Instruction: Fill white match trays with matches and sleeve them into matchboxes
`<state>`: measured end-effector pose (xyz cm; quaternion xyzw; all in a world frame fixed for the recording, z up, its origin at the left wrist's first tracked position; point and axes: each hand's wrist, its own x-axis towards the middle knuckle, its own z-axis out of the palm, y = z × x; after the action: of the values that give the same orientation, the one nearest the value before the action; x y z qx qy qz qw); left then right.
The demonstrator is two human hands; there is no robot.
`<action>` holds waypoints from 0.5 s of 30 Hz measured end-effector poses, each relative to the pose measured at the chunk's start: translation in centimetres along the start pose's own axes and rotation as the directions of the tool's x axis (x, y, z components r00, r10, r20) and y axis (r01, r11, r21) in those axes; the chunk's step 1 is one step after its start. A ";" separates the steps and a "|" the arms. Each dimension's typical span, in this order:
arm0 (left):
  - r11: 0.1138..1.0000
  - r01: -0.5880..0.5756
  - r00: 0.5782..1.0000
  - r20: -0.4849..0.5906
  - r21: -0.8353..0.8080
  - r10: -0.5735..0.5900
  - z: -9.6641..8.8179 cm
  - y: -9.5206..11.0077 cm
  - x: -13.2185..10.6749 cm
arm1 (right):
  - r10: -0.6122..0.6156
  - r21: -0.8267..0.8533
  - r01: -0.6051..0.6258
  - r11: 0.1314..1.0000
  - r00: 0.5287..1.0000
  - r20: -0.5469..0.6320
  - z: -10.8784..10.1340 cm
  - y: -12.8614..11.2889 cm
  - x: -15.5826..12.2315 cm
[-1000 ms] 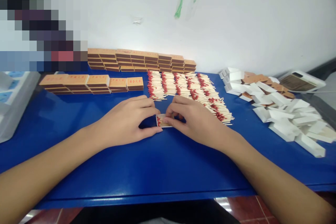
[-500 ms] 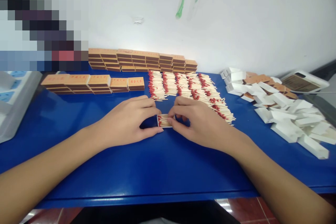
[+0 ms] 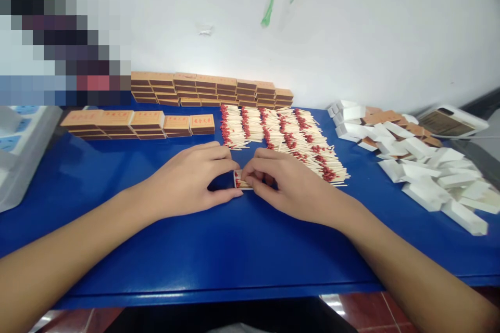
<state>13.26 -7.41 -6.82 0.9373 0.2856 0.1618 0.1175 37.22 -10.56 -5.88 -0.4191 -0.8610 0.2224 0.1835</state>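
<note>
A small white matchbox tray [image 3: 239, 180] filled with red-tipped matches lies on the blue table [image 3: 219, 250] between my hands. My left hand [image 3: 187, 179] pinches the tray's left end between thumb and forefinger. My right hand [image 3: 291, 184] lies curled over the rest of the tray, its fingertips pressing on the matches and covering most of them. Just behind my hands, loose matches [image 3: 287, 135] lie in neat rows.
Orange closed matchboxes stand stacked along the wall [image 3: 211, 88] and in a nearer row at left [image 3: 136, 122]. White empty trays and orange sleeves are heaped at right [image 3: 414, 161]. A white box [image 3: 19, 145] sits at the left edge, a phone-like device [image 3: 449, 120] at far right.
My right hand has slid left over the tray, hiding more of the matches. My left hand has stayed in place.
</note>
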 end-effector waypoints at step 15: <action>0.999 -0.034 0.999 0.007 -0.026 0.034 -0.2 0.3 -0.1 | -0.024 -0.067 0.023 0.998 1.000 -0.015 -0.9 0.8 -0.1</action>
<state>13.23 -7.67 -6.56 0.9410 0.2669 0.1639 0.1281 38.26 -9.99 -5.59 -0.4164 -0.8713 0.1881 0.1791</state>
